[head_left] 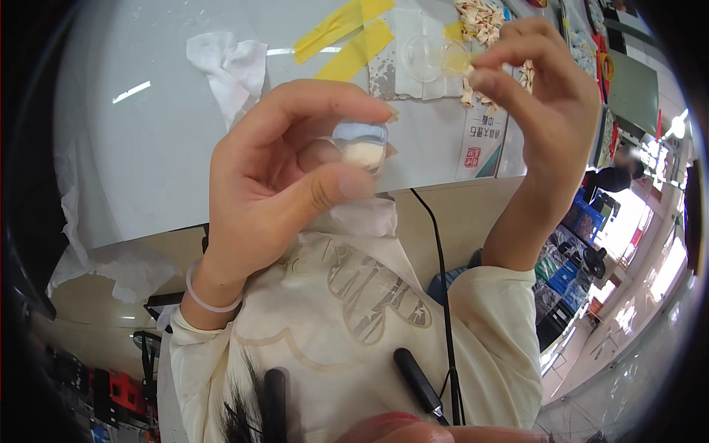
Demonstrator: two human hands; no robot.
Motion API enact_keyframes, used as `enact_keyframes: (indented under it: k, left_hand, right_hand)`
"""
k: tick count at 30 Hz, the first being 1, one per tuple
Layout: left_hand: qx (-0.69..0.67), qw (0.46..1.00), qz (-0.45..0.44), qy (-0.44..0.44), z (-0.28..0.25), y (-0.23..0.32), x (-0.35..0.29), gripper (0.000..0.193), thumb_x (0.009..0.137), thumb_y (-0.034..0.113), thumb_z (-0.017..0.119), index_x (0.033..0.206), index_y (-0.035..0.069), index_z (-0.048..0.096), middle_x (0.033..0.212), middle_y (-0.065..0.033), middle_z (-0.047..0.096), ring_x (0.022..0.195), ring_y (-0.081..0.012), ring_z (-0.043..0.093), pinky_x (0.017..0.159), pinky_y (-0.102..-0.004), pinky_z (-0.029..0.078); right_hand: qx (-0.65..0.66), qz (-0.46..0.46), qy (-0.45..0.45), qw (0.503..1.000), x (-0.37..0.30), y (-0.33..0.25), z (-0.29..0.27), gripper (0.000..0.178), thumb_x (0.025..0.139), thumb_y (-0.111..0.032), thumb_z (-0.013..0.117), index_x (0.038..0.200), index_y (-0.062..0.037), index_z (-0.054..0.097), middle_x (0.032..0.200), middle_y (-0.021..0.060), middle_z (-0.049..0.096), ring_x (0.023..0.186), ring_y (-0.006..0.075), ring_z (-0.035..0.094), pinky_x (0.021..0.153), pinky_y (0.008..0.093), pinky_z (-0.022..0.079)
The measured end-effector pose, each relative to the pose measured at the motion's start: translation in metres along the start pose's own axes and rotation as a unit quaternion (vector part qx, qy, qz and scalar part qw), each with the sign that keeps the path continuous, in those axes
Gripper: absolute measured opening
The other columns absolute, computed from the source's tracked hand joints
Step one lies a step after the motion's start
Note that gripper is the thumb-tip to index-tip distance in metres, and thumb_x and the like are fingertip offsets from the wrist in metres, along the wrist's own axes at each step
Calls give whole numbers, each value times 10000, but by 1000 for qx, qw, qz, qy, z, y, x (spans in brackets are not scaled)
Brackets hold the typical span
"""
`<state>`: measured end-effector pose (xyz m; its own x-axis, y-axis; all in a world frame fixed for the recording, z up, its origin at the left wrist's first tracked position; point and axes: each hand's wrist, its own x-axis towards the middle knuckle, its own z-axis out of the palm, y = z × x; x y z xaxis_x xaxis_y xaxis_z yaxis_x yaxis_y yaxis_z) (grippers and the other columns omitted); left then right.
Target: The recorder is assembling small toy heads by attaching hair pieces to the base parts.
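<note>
My left hand (pixel 288 170) is closed round a small rounded piece (pixel 362 144), pale blue on top and cream below. Thumb and fingers grip it over the table's near edge; the fingers partly hide it. My right hand (pixel 543 81) is raised at the right, thumb and index finger brought together. A clear round disc (pixel 455 56) shows right at those fingertips, and I cannot tell whether it is pinched or lies behind them. Beside it, another clear round disc (pixel 422 59) rests over a white sheet (pixel 422 87).
The grey-white table (pixel 162 162) carries a crumpled white cloth (pixel 235 68), yellow tape strips (pixel 336 33), a speckled grey piece (pixel 382 74), a printed card (pixel 480 140) and a pile of small cream pieces (pixel 481 21). A black cable (pixel 437 236) hangs in front of the table.
</note>
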<state>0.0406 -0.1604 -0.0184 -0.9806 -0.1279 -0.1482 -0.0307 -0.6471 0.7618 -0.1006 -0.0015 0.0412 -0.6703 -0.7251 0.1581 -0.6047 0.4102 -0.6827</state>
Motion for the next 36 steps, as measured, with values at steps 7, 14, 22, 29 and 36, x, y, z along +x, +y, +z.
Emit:
enact_keyframes:
  k: [7, 14, 22, 29, 36]
  left_hand:
    - [-5, 1000, -18, -15, 8, 0, -6, 502, 690, 298, 712, 1014, -10, 484, 973, -126, 542, 873, -199, 561, 736, -277, 471]
    - [-6, 997, 62, -43, 11, -12, -9, 420, 699, 164, 696, 1015, -36, 505, 985, -127, 558, 923, -197, 545, 811, -294, 423]
    - [68, 984, 161, -29, 9, -20, -13, 362, 647, 27, 717, 974, -27, 571, 965, -110, 591, 890, -177, 548, 799, -273, 399]
    - [100, 976, 178, -74, 7, -17, -8, 385, 662, 135, 713, 980, -7, 549, 942, -115, 581, 896, -194, 552, 793, -282, 415]
    - [-34, 995, 66, -71, 17, -7, -6, 384, 754, 70, 642, 1088, -22, 476, 1018, -127, 562, 968, -193, 534, 838, -293, 417]
  right_hand:
    - [234, 11, 34, 971, -32, -28, 29, 259, 544, -132, 764, 672, -11, 575, 752, 57, 453, 688, 134, 381, 604, 225, 260]
    - [284, 52, 56, 956, -43, -29, 39, 252, 576, -142, 762, 684, -20, 570, 754, 55, 448, 680, 131, 375, 599, 221, 272]
    - [410, 97, 74, 904, -49, -34, 55, 268, 540, 71, 721, 677, -31, 514, 752, 25, 428, 710, 130, 408, 683, 231, 355]
    - [495, 112, 97, 856, -56, -38, 59, 248, 590, 78, 710, 710, -40, 529, 771, 17, 428, 727, 115, 408, 689, 221, 361]
    - [377, 67, 161, 910, -55, -35, 49, 341, 597, -170, 776, 825, -29, 565, 853, 54, 473, 757, 133, 438, 686, 254, 362]
